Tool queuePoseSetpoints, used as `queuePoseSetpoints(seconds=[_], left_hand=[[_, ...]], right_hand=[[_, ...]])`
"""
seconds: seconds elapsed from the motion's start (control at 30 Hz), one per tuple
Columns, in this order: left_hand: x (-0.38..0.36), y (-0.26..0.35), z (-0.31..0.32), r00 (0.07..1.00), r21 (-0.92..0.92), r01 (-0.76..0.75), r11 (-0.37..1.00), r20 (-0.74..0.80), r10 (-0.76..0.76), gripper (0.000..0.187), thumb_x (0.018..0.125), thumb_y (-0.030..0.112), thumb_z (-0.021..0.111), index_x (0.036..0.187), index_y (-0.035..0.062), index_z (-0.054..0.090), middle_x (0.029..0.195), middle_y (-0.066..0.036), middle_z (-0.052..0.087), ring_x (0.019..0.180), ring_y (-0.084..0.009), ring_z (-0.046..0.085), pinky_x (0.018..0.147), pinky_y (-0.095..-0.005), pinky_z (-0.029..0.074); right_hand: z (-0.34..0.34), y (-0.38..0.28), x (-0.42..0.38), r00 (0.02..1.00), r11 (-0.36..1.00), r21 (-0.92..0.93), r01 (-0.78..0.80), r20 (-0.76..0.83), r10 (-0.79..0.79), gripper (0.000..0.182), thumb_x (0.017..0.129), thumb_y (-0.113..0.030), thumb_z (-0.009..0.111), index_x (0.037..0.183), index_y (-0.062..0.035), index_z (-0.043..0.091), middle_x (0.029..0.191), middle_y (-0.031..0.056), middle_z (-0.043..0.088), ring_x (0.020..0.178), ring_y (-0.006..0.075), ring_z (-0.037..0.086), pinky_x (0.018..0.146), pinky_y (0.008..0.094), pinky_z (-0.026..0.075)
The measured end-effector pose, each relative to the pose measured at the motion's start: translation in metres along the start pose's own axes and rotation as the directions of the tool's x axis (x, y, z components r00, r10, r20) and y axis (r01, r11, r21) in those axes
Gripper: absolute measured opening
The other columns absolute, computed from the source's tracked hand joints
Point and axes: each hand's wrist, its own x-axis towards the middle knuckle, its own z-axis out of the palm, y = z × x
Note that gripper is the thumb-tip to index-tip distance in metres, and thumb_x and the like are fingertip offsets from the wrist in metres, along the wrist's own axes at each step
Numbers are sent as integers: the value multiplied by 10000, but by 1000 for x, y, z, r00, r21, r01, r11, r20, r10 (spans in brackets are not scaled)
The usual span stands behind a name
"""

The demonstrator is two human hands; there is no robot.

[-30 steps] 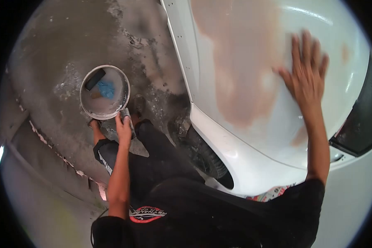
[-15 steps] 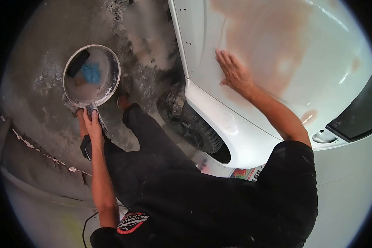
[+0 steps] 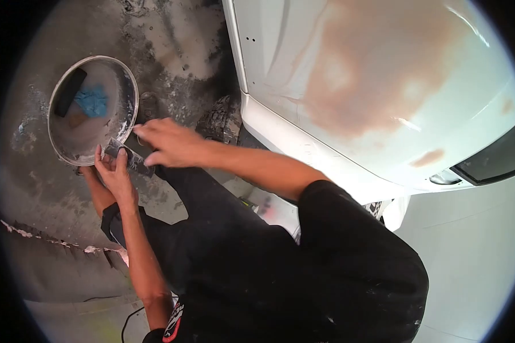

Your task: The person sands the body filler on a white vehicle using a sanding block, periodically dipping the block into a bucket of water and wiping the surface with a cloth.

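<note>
Seen from above through a head-worn camera, a person in a black shirt works with both bare hands, just left of the middle of the view. The left hand [image 3: 116, 178], at 9 o'clock, pinches a dark grey block [image 3: 138, 164] between thumb and fingers, beside the lower rim of a round basin [image 3: 124, 98] toward 10 o'clock. The right hand [image 3: 174, 144], between 9 and 10 o'clock, is slightly blurred, fingers stretched toward the basin and thumb spread away from them; whether it touches the block cannot be told. In the basin, a black block [image 3: 71, 92] lies toward 10 o'clock and a crumpled blue cloth [image 3: 91, 101] near the middle. Between 1 and 2 o'clock spreads a white car panel [image 3: 269, 74] with a brownish patch [image 3: 377, 74]. To handle the grey block well, the left pinch should probably stay firm but near one end, leaving the other end free for the right hand to meet squarely; holding it nearer the basin's centre would likely catch any drips, and the thumbs seem best kept apart so neither knocks it loose.
</note>
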Motion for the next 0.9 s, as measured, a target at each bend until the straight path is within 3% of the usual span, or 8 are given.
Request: queuePoseSetpoints(seconds=[0.17,0.4,0.47,0.53,0.6,0.73,0.77,0.9], left_hand=[[0,19,22,990,-197,131,972,84,-116,634,970,43,663,1509,32,329,1277,-119,530,1139,-200,599,907,-321,516],[-10,14,50,958,-325,200,924,263,-115,434,966,33,640,1369,17,480,1211,-85,585,1059,-163,622,869,-308,540],[-3,-31,59,965,-301,108,947,262,-26,319,972,28,621,1276,19,523,1099,-53,630,982,-135,637,813,-296,559],[-28,-7,80,929,-431,288,855,342,-140,254,981,49,610,1225,24,544,1045,-44,647,931,-126,657,784,-274,553],[-38,-19,89,908,-422,292,859,404,-110,234,998,89,600,1219,32,549,1039,-46,660,914,-131,670,798,-273,544],[-61,-13,104,854,-433,327,840,516,-66,264,1028,190,572,1247,44,548,1072,-56,678,913,-143,679,837,-307,538],[-64,-7,104,817,-451,366,814,574,-49,352,1031,243,568,1322,48,540,1135,-73,678,960,-151,668,861,-322,531],[-52,5,82,813,-263,271,926,577,-74,468,1054,257,525,1466,43,468,1288,-111,637,1070,-166,642,916,-318,518]], right_hand=[[16,-22,26,995,996,75,41,-96,-33,630,894,-55,666,1475,24,436,1247,203,569,1140,398,552,987,484,472],[-47,-19,5,995,966,-247,82,-37,-94,627,875,-144,689,1425,61,469,1237,222,543,1058,399,552,918,478,490],[-64,-25,-8,981,898,-409,165,-24,-191,660,862,-196,704,1417,73,469,1239,217,534,1040,390,550,896,471,491],[-73,-28,-16,976,790,-579,203,56,-210,700,861,-257,702,1426,75,460,1235,190,536,1036,364,546,870,449,479],[-67,-5,-31,957,685,-682,257,81,-278,683,880,-250,675,1437,76,450,1231,183,538,1025,353,544,856,437,471],[-100,-1,-61,885,543,-739,399,154,-440,609,889,-172,598,1484,-134,473,1183,164,553,923,313,559,820,414,460],[-111,-2,-67,895,549,-747,375,138,-424,563,867,-157,612,1423,-217,546,1155,162,561,909,304,568,821,417,465],[-186,8,-90,920,406,-895,183,10,-393,458,848,-120,613,1306,-135,625,1131,134,552,921,315,557,796,430,469]])
